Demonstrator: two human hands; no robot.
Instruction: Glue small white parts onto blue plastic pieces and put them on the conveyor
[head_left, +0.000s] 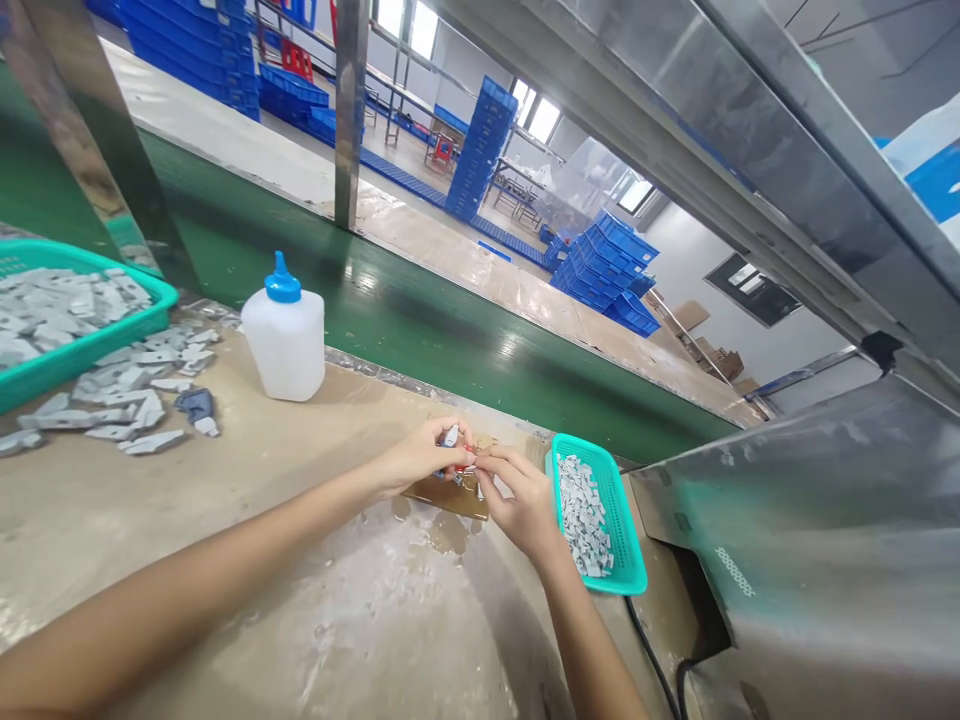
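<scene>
My left hand (pixel 420 462) is closed around a small grey-and-dark-blue plastic part (pixel 451 436), whose pale tip shows above the fingers. A bit of red shows at its near side, by my fingertips. My right hand (pixel 523 497) is pinched closed against that red bit; what lies between its fingertips is too small to name. Both hands meet just above a wet brown board (pixel 450 497) on the table. Close by my right hand stands a green basket (pixel 637 560) of small grey pieces (pixel 585 515).
A white bottle with a blue nozzle (pixel 285 340) stands on the table (pixel 300 580). Left of it are loose grey plastic parts (pixel 142 400), a dark blue-grey part (pixel 196 408) and a larger green basket (pixel 90 355). A green conveyor belt (pixel 420 320) runs behind; a metal housing (pixel 825 520) stands right.
</scene>
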